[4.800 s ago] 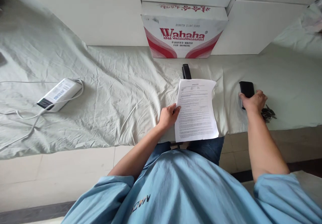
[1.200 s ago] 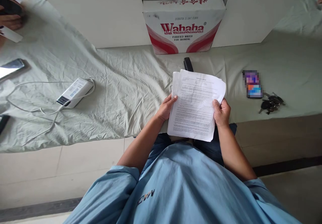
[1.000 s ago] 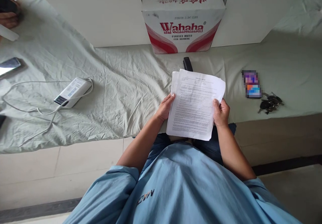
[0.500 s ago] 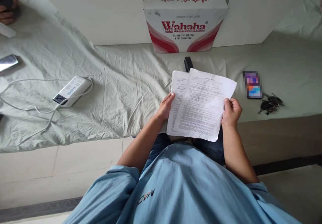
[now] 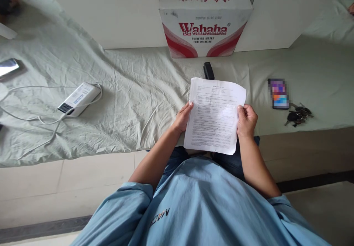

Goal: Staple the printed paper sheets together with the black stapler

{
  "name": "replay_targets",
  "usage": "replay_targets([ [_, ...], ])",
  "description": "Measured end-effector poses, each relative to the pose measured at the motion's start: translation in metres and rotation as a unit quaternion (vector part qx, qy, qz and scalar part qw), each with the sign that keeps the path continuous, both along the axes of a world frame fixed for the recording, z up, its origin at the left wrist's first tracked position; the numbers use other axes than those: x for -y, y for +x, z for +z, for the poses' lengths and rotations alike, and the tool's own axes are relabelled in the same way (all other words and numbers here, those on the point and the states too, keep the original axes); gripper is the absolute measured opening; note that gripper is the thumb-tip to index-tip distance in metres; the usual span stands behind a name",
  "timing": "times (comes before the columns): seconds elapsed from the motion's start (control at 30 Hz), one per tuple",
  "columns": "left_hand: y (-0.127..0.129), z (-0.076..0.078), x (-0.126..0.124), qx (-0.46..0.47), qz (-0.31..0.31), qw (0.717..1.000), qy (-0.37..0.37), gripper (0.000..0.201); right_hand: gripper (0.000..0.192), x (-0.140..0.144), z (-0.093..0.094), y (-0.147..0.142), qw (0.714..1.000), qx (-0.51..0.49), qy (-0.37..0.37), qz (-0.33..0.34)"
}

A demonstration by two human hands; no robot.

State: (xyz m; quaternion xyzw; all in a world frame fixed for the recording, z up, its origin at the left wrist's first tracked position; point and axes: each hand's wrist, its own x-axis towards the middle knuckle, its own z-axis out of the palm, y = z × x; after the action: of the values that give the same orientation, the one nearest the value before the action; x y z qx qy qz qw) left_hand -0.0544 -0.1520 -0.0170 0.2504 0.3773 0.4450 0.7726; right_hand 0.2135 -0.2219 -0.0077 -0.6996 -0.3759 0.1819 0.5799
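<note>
Printed paper sheets (image 5: 214,118) are held up in front of me at the table's near edge, stacked almost flush, with the top sheet's text facing me. My left hand (image 5: 182,117) is closed on their left edge, thumb on top. On the right edge, my right hand (image 5: 247,120) pinches the paper between thumb and bent fingers. Just beyond the top of the sheets lies a black stapler (image 5: 208,70), its near end close to the paper. How many sheets there are I cannot tell.
A white power bank (image 5: 80,99) with a looped cable lies left on the cloth-covered table (image 5: 124,91). To the right are a phone (image 5: 278,94) and keys (image 5: 299,114). A Wahaha water carton (image 5: 206,28) stands at the back. Another person's hand (image 5: 8,2) shows far left.
My right hand has moved left, bringing the right-hand sheets over the left-hand ones, so the two offset parts now lie nearly aligned. My left hand has stayed almost still.
</note>
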Motion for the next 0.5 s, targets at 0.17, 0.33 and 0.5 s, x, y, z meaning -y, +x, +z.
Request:
replay_targets([
  [0.17,0.000,0.007,0.002,0.009,-0.023,1.000,0.011,0.070,0.057,0.001,0.000,-0.002,1.000,0.000,-0.003,0.004],
  [0.33,0.001,0.012,0.003,-0.014,-0.040,0.999,0.020,0.066,0.056,-0.001,-0.003,-0.005,1.000,-0.025,0.000,0.016],
  [0.5,0.002,0.009,0.002,-0.027,-0.023,0.999,0.006,0.068,0.055,0.007,-0.001,0.002,1.000,-0.021,0.004,0.017],
])
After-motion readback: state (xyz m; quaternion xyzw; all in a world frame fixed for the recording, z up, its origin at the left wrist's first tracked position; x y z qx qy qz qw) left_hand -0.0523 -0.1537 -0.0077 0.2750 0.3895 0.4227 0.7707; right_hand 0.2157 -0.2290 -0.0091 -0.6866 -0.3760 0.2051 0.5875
